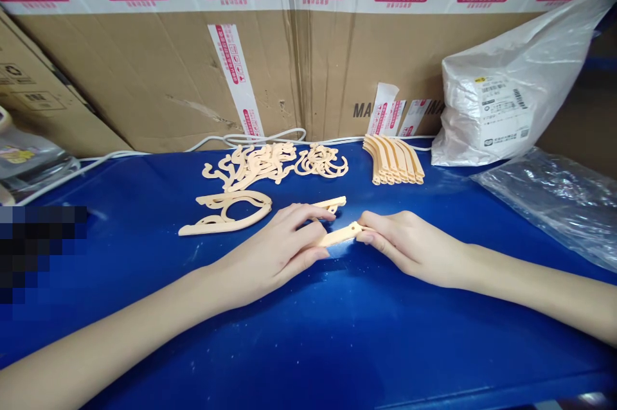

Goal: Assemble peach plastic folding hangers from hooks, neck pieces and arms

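Head view: left hand (270, 256) and right hand (409, 246) each pinch one end of a short cream plastic strip (340, 234), held just above the blue table (337, 333) at centre. Progress, as a judgement: the aligned stack of curved strips (393, 159) at the back looks finished, while the loose heap of hook pieces (274, 162) and the large curved piece (226, 214) beside the left hand look unprocessed, so much remains. Surroundings: taped cardboard boxes (168, 76) wall off the rear, a white cable (144, 154) runs along their base, and a white plastic bag (496, 101) and a clear plastic bag (554, 198) lie right.
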Demonstrator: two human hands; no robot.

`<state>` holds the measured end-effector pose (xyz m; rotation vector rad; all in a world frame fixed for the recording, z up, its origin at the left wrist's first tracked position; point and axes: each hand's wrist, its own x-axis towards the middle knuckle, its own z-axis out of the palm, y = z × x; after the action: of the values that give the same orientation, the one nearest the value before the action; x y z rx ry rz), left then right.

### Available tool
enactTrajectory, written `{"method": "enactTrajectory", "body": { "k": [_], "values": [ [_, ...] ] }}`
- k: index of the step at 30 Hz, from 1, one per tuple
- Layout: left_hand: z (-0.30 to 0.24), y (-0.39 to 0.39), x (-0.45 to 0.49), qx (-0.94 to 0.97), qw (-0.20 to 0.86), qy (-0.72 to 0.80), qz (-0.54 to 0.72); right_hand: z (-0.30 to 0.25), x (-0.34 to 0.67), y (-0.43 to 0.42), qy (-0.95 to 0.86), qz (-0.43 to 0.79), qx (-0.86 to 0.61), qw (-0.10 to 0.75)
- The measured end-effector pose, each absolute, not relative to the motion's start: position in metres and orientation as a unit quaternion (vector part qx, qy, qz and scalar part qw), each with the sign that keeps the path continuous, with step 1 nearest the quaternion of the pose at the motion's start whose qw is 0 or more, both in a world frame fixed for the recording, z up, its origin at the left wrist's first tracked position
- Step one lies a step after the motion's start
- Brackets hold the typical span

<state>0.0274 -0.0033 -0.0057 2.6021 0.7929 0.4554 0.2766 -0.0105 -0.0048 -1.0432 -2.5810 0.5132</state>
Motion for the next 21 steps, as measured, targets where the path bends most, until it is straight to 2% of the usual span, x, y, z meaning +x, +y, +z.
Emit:
{"method": "enactTrajectory", "body": {
  "k": [13, 18, 21],
  "values": [
    [-0.0042, -0.0024, 0.0277, 0.929, 0.185, 0.276, 0.165, -0.0105, 0.2803, -0.0062, -0.940, -0.123, -0.288, 0.135],
    [-0.0037, -0.0025, 0.0275, 0.931, 0.184, 0.270, 0.164, -0.0101, 0.2814, -0.0053, -0.938, -0.132, -0.293, 0.131],
    [-0.0039, -0.0025, 0.0277, 0.930, 0.182, 0.274, 0.166, -0.0080, 0.2796, -0.0058, -0.939, -0.053, -0.310, 0.141]
  ]
}}
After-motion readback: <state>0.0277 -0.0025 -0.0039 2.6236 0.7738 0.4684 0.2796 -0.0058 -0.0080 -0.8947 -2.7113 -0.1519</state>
